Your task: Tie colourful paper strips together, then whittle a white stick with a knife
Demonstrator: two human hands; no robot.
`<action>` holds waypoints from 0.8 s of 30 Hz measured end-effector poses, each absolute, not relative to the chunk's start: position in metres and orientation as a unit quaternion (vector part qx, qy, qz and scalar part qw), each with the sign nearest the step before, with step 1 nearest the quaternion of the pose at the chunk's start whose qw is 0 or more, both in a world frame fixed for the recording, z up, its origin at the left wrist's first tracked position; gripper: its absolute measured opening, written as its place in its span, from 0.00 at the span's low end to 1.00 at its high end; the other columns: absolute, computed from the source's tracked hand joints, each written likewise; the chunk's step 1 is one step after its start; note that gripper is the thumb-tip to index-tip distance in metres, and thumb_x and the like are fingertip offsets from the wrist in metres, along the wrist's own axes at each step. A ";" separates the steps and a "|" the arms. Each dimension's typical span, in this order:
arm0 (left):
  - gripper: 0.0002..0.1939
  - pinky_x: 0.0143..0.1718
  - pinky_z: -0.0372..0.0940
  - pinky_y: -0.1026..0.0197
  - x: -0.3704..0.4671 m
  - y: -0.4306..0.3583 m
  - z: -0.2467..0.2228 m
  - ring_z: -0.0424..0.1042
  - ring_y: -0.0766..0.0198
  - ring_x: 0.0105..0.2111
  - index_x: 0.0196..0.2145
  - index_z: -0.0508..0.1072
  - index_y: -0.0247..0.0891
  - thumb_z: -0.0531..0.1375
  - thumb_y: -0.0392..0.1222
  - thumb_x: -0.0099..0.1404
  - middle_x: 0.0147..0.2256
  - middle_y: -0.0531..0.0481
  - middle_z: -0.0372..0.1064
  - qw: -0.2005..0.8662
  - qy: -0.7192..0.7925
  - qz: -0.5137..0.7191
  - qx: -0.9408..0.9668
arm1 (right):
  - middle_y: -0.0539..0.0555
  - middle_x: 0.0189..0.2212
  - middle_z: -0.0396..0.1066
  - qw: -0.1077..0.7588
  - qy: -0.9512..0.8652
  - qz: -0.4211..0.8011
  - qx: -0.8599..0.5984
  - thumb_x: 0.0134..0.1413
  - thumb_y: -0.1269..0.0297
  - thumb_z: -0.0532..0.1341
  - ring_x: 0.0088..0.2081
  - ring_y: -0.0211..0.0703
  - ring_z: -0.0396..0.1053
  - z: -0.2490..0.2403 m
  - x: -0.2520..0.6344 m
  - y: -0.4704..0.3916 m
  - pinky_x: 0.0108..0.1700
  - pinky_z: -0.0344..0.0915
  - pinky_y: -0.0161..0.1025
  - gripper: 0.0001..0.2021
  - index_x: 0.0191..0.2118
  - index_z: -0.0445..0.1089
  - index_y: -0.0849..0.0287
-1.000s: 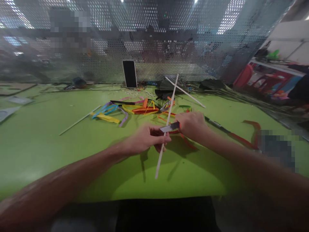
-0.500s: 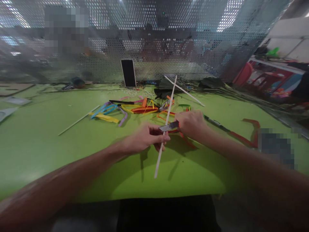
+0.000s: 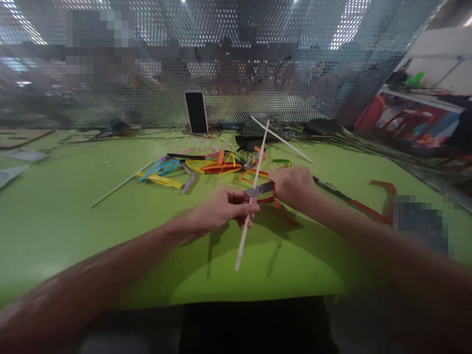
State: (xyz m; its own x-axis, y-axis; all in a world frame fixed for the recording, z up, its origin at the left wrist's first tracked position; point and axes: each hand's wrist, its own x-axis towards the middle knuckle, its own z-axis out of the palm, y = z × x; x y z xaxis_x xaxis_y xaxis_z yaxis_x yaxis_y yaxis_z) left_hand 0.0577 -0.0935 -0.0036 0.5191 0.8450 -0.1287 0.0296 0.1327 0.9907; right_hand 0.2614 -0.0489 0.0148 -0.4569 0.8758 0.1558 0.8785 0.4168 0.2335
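My left hand (image 3: pixel 236 206) pinches a long, thin pale strip (image 3: pixel 242 246) between thumb and fingers, near its middle. The strip slants up and away from me, its near end hanging over the green table. In my right hand (image 3: pixel 293 184), closed in a fist, is a utility knife (image 3: pixel 262 189) whose handle is mostly hidden. Its blade points left and lies across the strip, just above my left thumb. Under and behind the hands are coloured strips: red (image 3: pixel 283 214), yellow (image 3: pixel 162 181) and blue (image 3: pixel 158 168).
A phone-like dark panel (image 3: pixel 196 112) leans against the perforated metal screen (image 3: pixel 236 73) at the back. Another pale strip (image 3: pixel 287 141) lies beyond my hands, and a thin stick (image 3: pixel 121 184) lies left. A dark pen-like tool (image 3: pixel 330 187) lies right on the green table (image 3: pixel 73 236).
Both hands stay in nearly the same place. The knife blade has shifted slightly along the strip and tilted a little; the strip's far end has dipped slightly.
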 end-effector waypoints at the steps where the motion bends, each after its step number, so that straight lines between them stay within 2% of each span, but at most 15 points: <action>1: 0.15 0.29 0.72 0.65 0.058 -0.094 -0.003 0.75 0.68 0.24 0.29 0.75 0.32 0.72 0.46 0.57 0.25 0.52 0.72 0.653 0.377 0.315 0.577 | 0.58 0.29 0.77 0.008 -0.842 -0.143 -0.520 0.61 0.70 0.54 0.28 0.43 0.66 0.014 0.261 -0.048 0.28 0.43 0.38 0.13 0.36 0.77 0.62; 4: 0.15 0.28 0.72 0.67 0.058 -0.097 -0.003 0.74 0.69 0.24 0.30 0.76 0.33 0.72 0.47 0.56 0.25 0.53 0.72 0.663 0.372 0.307 0.573 | 0.59 0.30 0.77 0.004 -0.835 -0.140 -0.532 0.60 0.71 0.55 0.29 0.43 0.67 0.015 0.266 -0.041 0.29 0.45 0.38 0.12 0.37 0.78 0.62; 7: 0.15 0.28 0.72 0.67 0.060 -0.103 -0.006 0.76 0.68 0.25 0.31 0.77 0.34 0.71 0.48 0.58 0.24 0.53 0.73 0.696 0.338 0.248 0.583 | 0.62 0.29 0.76 0.006 -0.795 -0.148 -0.589 0.60 0.70 0.54 0.28 0.44 0.68 0.024 0.285 -0.026 0.29 0.47 0.38 0.13 0.37 0.78 0.65; 10: 0.14 0.29 0.72 0.67 0.061 -0.105 -0.010 0.76 0.67 0.25 0.32 0.77 0.34 0.71 0.48 0.59 0.25 0.52 0.74 0.706 0.327 0.228 0.585 | 0.69 0.33 0.76 0.075 -0.763 -0.196 -0.612 0.64 0.66 0.52 0.34 0.48 0.72 0.035 0.307 -0.011 0.32 0.48 0.42 0.18 0.40 0.78 0.70; 12: 0.14 0.29 0.72 0.66 0.060 -0.102 -0.011 0.76 0.68 0.25 0.32 0.76 0.33 0.71 0.47 0.58 0.25 0.53 0.73 0.694 0.341 0.250 0.582 | 0.67 0.32 0.76 0.112 -0.753 -0.213 -0.612 0.64 0.65 0.51 0.34 0.48 0.71 0.038 0.313 -0.006 0.32 0.48 0.42 0.19 0.39 0.79 0.67; 14: 0.14 0.29 0.72 0.66 0.059 -0.098 -0.010 0.75 0.68 0.24 0.32 0.76 0.33 0.72 0.46 0.57 0.25 0.54 0.72 0.684 0.356 0.268 0.577 | 0.62 0.28 0.76 0.121 -0.764 -0.193 -0.603 0.63 0.65 0.53 0.30 0.45 0.68 0.036 0.309 -0.009 0.31 0.47 0.40 0.17 0.35 0.79 0.63; 17: 0.14 0.29 0.72 0.65 0.059 -0.093 -0.008 0.74 0.69 0.24 0.31 0.76 0.33 0.73 0.45 0.56 0.24 0.54 0.72 0.680 0.361 0.289 0.568 | 0.56 0.25 0.74 0.093 -0.809 -0.139 -0.563 0.58 0.68 0.55 0.26 0.43 0.64 0.028 0.290 -0.025 0.28 0.46 0.38 0.13 0.33 0.78 0.60; 19: 0.14 0.30 0.73 0.64 0.059 -0.092 -0.008 0.74 0.69 0.24 0.31 0.76 0.33 0.72 0.46 0.57 0.25 0.54 0.72 0.681 0.356 0.302 0.565 | 0.56 0.25 0.74 0.060 -0.838 -0.123 -0.527 0.56 0.70 0.57 0.27 0.43 0.65 0.023 0.276 -0.039 0.28 0.46 0.38 0.10 0.32 0.77 0.59; 24: 0.14 0.31 0.74 0.64 0.059 -0.092 -0.010 0.75 0.68 0.24 0.31 0.75 0.33 0.72 0.46 0.57 0.25 0.53 0.73 0.676 0.350 0.328 0.560 | 0.58 0.29 0.76 0.000 -0.862 -0.107 -0.496 0.60 0.66 0.55 0.27 0.44 0.66 0.018 0.260 -0.060 0.28 0.43 0.39 0.12 0.31 0.76 0.60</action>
State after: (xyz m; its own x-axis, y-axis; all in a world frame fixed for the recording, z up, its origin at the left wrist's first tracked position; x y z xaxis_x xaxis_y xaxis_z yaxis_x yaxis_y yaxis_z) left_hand 0.0590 -0.0915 -0.0095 0.5400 0.8349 -0.1064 -0.0503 0.1582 0.9861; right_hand 0.2598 -0.0604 0.0179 -0.5087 0.8544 0.1058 0.8545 0.4860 0.1837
